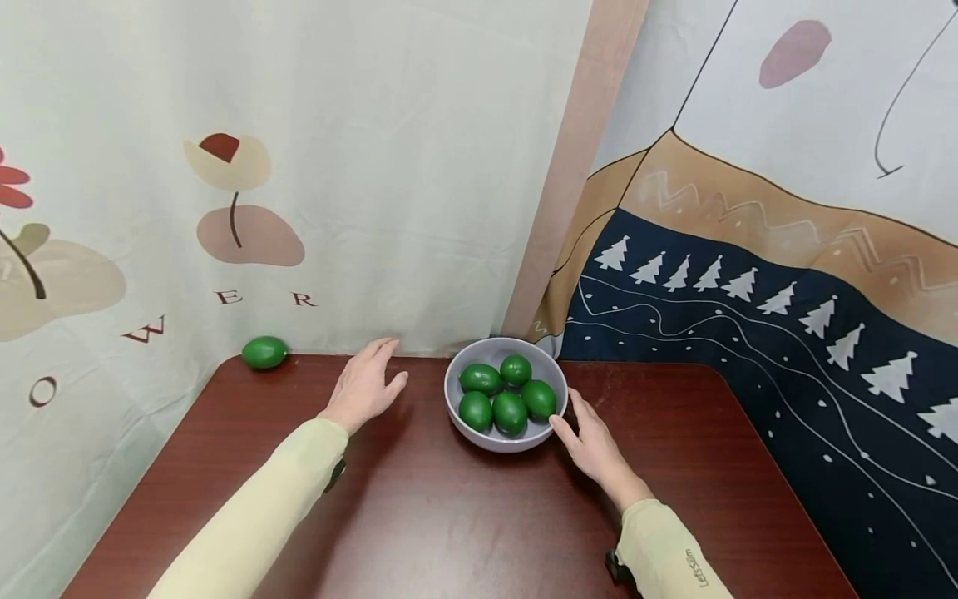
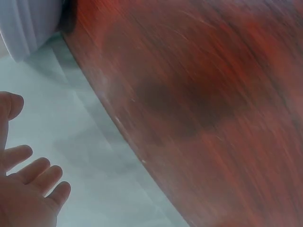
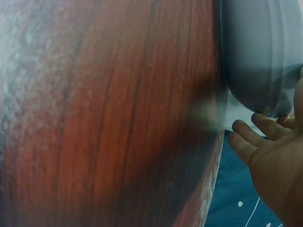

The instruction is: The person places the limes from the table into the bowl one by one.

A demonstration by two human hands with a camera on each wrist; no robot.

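Note:
In the head view a grey-lavender bowl [image 1: 458, 416] stands near the table's far edge, with several green limes [image 1: 511, 413] in it. My right hand [image 1: 595, 441] is at the bowl's right side, its thumb tip by the rim and its extended fingers beside the outer wall. In the right wrist view those fingers [image 3: 246, 144] lie close against the bowl [image 3: 258, 52]; firm contact is hard to tell. Left of the bowl, my left hand [image 1: 364, 387] hovers over the table with fingers extended, holding nothing. A single lime [image 1: 264, 353] lies at the table's far left corner.
The dark red-brown wooden table [image 1: 449, 532] has rounded far corners. A pale curtain [image 1: 389, 208] with flower prints hangs directly behind it, and a navy, tree-patterned cloth [image 1: 674, 333] hangs along the right. In the left wrist view part of the bowl [image 2: 28, 28] shows at top left.

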